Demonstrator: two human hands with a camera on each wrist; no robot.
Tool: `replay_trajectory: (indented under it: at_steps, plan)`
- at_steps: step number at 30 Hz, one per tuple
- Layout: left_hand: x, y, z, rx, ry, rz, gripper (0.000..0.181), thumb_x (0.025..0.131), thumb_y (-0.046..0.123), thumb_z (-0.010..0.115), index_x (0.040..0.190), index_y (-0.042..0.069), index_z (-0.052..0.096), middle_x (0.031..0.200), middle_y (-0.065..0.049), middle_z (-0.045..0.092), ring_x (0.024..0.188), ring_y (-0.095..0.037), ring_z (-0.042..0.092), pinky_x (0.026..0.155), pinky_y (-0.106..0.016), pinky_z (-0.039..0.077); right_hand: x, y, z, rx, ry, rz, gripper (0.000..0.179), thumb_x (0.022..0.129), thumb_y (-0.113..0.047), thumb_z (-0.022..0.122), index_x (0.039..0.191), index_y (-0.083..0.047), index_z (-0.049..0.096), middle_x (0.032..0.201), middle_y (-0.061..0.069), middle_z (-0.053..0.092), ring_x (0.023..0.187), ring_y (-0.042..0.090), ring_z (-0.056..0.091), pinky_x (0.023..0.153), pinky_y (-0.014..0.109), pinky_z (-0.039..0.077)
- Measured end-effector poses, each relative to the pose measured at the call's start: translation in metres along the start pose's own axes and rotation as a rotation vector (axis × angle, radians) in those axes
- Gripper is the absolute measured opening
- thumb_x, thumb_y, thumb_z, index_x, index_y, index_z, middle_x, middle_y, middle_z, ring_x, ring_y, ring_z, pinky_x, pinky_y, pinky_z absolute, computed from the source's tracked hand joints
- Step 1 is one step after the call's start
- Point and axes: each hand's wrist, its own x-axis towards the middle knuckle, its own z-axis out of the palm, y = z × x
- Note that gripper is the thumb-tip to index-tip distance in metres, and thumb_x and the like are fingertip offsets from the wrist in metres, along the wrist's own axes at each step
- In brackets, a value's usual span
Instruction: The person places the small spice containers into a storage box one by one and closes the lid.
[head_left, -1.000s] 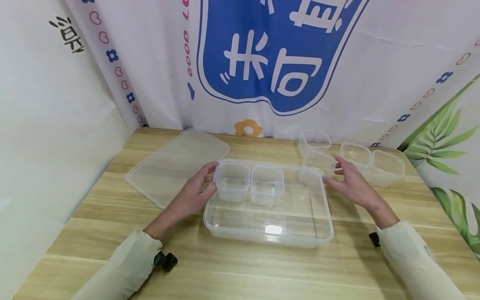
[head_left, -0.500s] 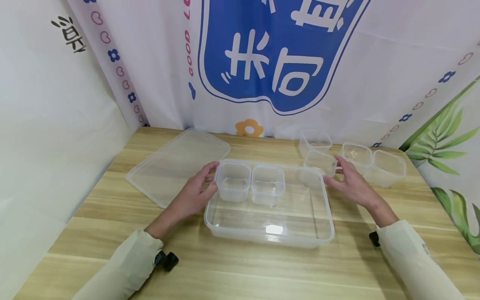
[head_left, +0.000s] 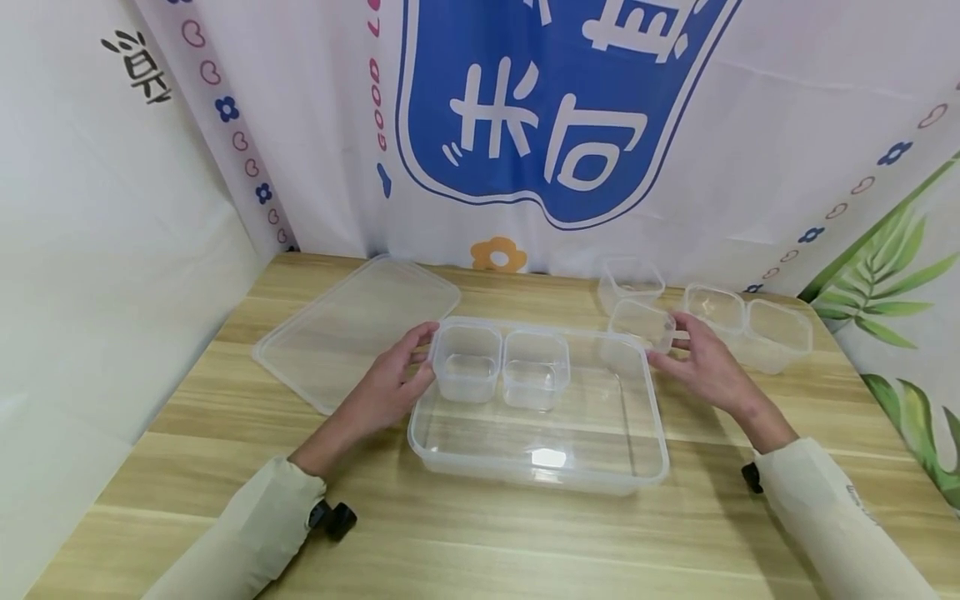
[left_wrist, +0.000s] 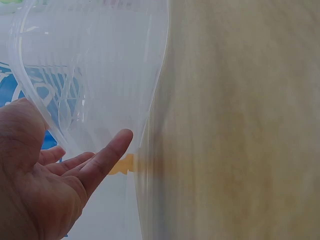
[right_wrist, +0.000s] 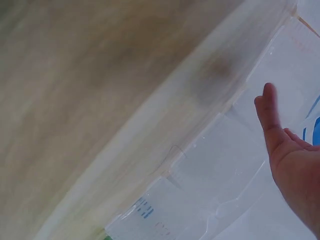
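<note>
In the head view a large clear plastic tub (head_left: 592,433) sits mid-table, with two small square containers (head_left: 467,367) side by side in its back left part. My left hand (head_left: 390,375) is at the tub's left rim, fingers extended along its outside; the left wrist view shows these fingers (left_wrist: 107,157) beside the clear wall. At the tub's back right corner is my right hand (head_left: 697,358), fingertips beside a small clear container (head_left: 641,325) behind the tub. In the right wrist view its fingers (right_wrist: 270,110) are fairly straight with nothing pinched. Exact contact cannot be made out.
A flat clear lid (head_left: 352,325) lies at the back left, partly behind the left hand. Another small container (head_left: 630,283) stands by the back edge, and two more (head_left: 776,337) stand side by side at the right. A printed cloth (head_left: 330,150) hangs behind the table.
Both hands stay almost where they were, at the tub's left rim and back right corner. The tub and small containers show no clear movement.
</note>
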Motion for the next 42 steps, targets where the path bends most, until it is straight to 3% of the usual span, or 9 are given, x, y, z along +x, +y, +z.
replay_trajectory:
  at_steps: [11, 21, 27, 36, 42]
  plan:
    - [0.000, 0.000, 0.000, 0.003, -0.010, 0.001, 0.059, 0.105, 0.010, 0.049, 0.160, 0.007, 0.029, 0.155, -0.022, 0.043, 0.131, -0.038, 0.054, 0.097, -0.052, 0.053, -0.003, -0.004, -0.004, -0.028, 0.063, 0.037, 0.089, 0.096, -0.032, 0.075, 0.153, 0.013, 0.023, 0.148, 0.037, 0.035, 0.128, 0.058, 0.047, 0.098, 0.064, 0.048]
    - [0.000, 0.000, 0.000, 0.013, -0.008, 0.000, 0.059, 0.105, 0.010, 0.049, 0.160, 0.008, 0.030, 0.154, -0.022, 0.044, 0.131, -0.038, 0.055, 0.096, -0.052, 0.054, -0.010, -0.008, -0.020, -0.026, 0.134, 0.066, 0.088, 0.096, -0.034, 0.074, 0.155, 0.008, 0.023, 0.148, 0.033, 0.036, 0.130, 0.058, 0.045, 0.096, 0.063, 0.049]
    - [0.001, 0.000, 0.000, 0.014, -0.005, 0.015, 0.058, 0.104, 0.009, 0.049, 0.159, 0.007, 0.030, 0.153, -0.022, 0.045, 0.130, -0.039, 0.055, 0.096, -0.053, 0.054, -0.014, -0.013, -0.033, -0.039, 0.163, 0.079, 0.086, 0.096, -0.038, 0.073, 0.155, 0.002, 0.026, 0.148, 0.027, 0.039, 0.132, 0.053, 0.047, 0.092, 0.044, 0.051]
    - [0.002, 0.002, 0.000, 0.019, -0.001, 0.015, 0.058, 0.104, 0.008, 0.049, 0.159, 0.005, 0.030, 0.152, -0.022, 0.047, 0.130, -0.038, 0.056, 0.098, -0.052, 0.052, -0.019, -0.022, -0.043, -0.011, 0.173, 0.054, 0.084, 0.096, -0.035, 0.073, 0.155, 0.001, 0.026, 0.149, 0.025, 0.037, 0.132, 0.049, 0.047, 0.078, 0.012, 0.043]
    - [0.002, 0.001, 0.000, 0.014, -0.003, 0.013, 0.058, 0.104, 0.008, 0.049, 0.159, 0.005, 0.030, 0.152, -0.022, 0.046, 0.130, -0.038, 0.055, 0.099, -0.052, 0.052, -0.020, -0.031, -0.041, 0.038, 0.181, 0.015, 0.078, 0.096, -0.025, 0.075, 0.153, 0.000, 0.028, 0.145, 0.020, 0.038, 0.129, 0.043, 0.050, 0.075, 0.008, 0.047]
